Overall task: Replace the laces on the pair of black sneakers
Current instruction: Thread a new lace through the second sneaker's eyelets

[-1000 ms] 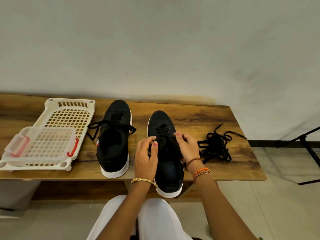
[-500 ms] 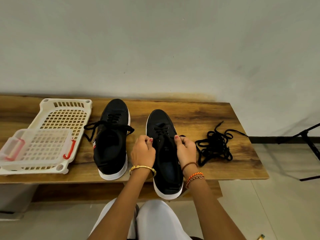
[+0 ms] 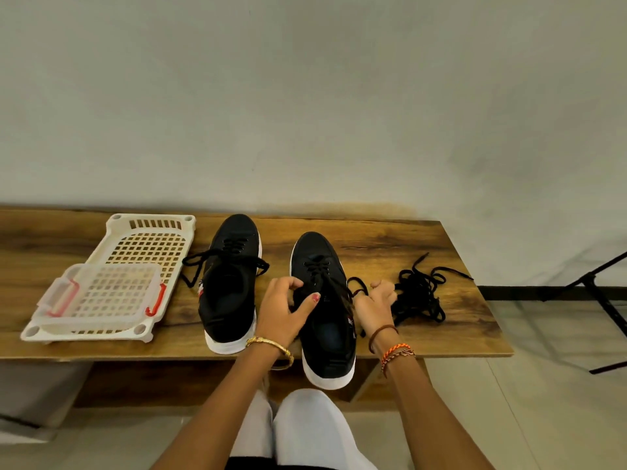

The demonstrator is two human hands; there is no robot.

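Sneaker [image 3: 322, 320] between hands (lace [image 3: 334, 291] pinched), side emblem unreadable

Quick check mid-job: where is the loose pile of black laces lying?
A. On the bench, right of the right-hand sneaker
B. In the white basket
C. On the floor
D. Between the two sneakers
A: the loose pile of laces lies on the wooden bench, right of the right-hand sneaker, just beyond the right hand.

Two matt black sneakers [image 3: 234, 283] with smooth white soles rest on a grained wooden bench [image 3: 390, 245] beside a white plastic basket [image 3: 135, 252].
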